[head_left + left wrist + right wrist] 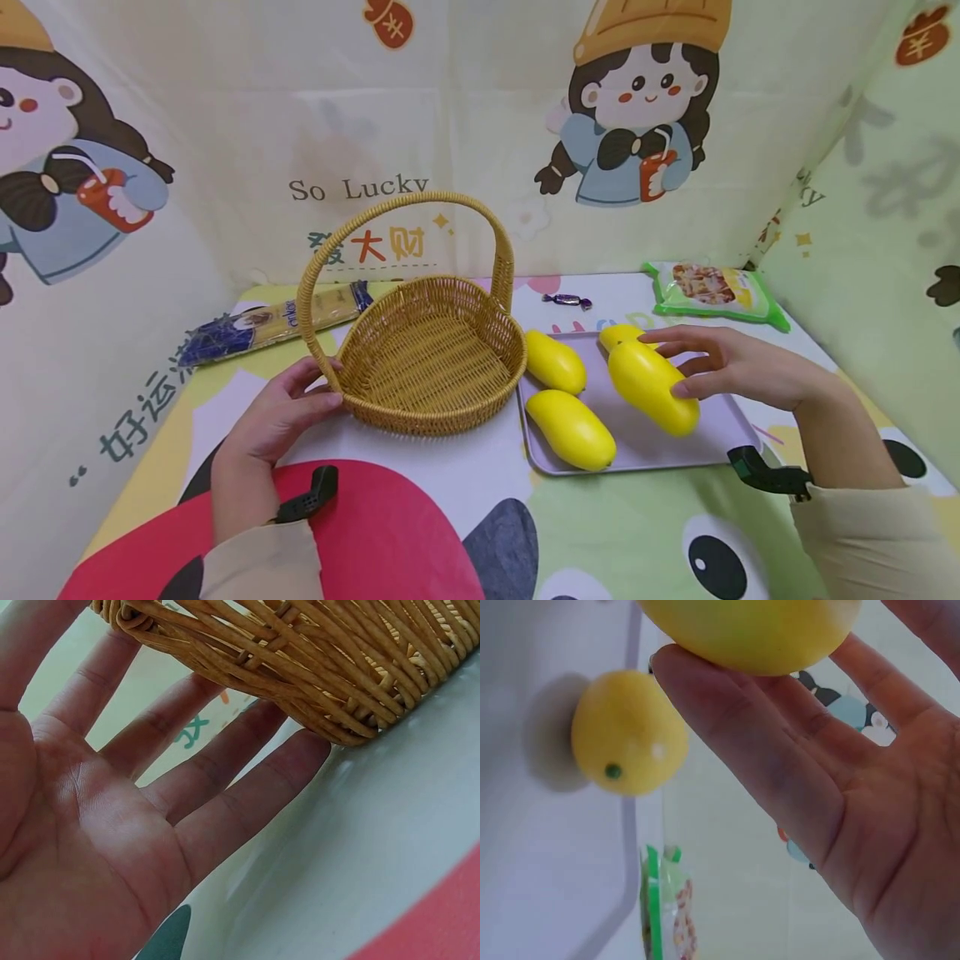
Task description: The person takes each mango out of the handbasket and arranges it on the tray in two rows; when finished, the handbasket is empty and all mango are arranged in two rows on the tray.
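Note:
A round wicker basket (431, 417) with a tall arched handle stands left of a lilac tray (637, 462). My left hand (288, 408) holds the basket's left side near the foot of the handle. In the left wrist view, its fingertips lie against the woven wall (300, 667). Above the tray, my right hand (723, 367) grips a yellow mango (648, 387) between thumb and fingers. Behind it, another mango (617, 337) lies partly hidden on the tray. Two more mangoes, one rear (555, 362) and one front (572, 431), lie along the tray's left side.
A blue-ended pasta packet (273, 325) lies behind the basket on the left. At the back sits a small wrapped candy (567, 301). A green-edged snack bag (712, 292) lies beyond the tray. Printed cloth walls (465, 125) close off the back and sides.

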`<state>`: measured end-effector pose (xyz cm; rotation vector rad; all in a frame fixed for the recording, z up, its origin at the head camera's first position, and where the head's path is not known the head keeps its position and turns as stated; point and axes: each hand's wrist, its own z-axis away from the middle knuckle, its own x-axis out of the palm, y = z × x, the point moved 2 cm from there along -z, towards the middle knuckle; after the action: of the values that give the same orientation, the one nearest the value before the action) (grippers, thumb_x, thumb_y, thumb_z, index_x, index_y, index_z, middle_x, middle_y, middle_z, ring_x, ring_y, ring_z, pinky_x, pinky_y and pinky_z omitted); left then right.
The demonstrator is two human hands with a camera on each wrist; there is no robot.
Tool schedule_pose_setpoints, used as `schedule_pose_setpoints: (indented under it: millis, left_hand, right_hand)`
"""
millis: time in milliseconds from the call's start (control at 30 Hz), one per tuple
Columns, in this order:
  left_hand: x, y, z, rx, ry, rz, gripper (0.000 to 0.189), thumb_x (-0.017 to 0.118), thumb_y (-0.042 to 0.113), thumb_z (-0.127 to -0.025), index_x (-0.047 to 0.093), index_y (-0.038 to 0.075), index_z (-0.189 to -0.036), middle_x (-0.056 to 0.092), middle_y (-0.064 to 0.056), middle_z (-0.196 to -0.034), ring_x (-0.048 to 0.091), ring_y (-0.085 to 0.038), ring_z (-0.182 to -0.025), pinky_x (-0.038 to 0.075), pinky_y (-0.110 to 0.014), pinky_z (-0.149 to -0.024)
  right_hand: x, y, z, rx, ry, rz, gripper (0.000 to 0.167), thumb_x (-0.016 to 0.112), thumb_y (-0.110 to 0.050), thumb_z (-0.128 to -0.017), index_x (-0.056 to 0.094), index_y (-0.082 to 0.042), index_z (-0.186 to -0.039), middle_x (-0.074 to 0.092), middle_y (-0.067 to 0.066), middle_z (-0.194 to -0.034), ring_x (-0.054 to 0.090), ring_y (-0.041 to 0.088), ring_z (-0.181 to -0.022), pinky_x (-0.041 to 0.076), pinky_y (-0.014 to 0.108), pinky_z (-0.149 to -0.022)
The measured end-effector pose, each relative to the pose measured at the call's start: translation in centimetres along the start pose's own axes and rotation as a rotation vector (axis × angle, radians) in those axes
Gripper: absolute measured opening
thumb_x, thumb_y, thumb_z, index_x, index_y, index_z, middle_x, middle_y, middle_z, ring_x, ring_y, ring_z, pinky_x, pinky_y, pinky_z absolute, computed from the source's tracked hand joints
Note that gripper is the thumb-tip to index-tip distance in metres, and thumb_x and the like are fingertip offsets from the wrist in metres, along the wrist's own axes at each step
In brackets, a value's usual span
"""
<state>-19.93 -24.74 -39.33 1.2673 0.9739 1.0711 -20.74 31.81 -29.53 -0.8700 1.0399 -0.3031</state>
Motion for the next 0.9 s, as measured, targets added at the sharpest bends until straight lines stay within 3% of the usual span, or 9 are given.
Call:
schedule_pose_setpoints:
  millis: [200,467,633,900]
  left_hand:
    - [0.0,0.0,-0.1,-0.005,0.002,0.0,0.035,0.069,0.004,-0.097,0.06,0.014,-0.13,0.044,-0.001,-0.145,0.061,-0.007,-0.121,0.059,-0.027,-0.095]
    - [0.0,0.0,-0.1,0.003,0.002,0.01,0.034,0.068,0.004,-0.098,0.061,0.016,-0.129,0.046,0.0,-0.143,0.061,-0.007,-0.121,0.059,-0.027,-0.095]
    - [0.0,0.0,-0.1,0.0,0.001,0.017,0.034,0.068,0.004,-0.098,0.061,0.015,-0.129,0.046,0.001,-0.143,0.06,-0.008,-0.122,0.059,-0.027,-0.095]
    - [0.0,0.1,-0.1,-0.006,0.003,0.014,0.035,0.069,0.005,-0.098,0.061,0.015,-0.13,0.045,0.001,-0.143,0.058,-0.007,-0.124,0.058,-0.026,-0.096]
  right_hand:
    - [-0.3,1.1,0.9,0.056,-0.058,0.01,0.058,0.071,-0.026,-0.095,0.051,-0.019,-0.149,0.051,0.018,-0.15,0.059,0.035,-0.125,0.059,0.032,-0.088]
    - [-0.3,2.0,1.2,0.076,-0.123,0.019,0.053,0.072,-0.024,-0.095,0.057,-0.015,-0.145,0.058,0.016,-0.143,0.057,0.034,-0.123,0.06,0.031,-0.086]
    - [-0.2,2.9,1.4,0.116,-0.128,0.019,0.057,0.072,-0.024,-0.095,0.054,-0.013,-0.148,0.057,0.018,-0.143,0.055,0.034,-0.126,0.06,0.03,-0.085]
    - [0.2,4.0,1.5,0.114,-0.107,0.006,0.059,0.072,-0.023,-0.095,0.051,-0.01,-0.149,0.054,0.024,-0.143,0.058,0.038,-0.125,0.06,0.03,-0.085]
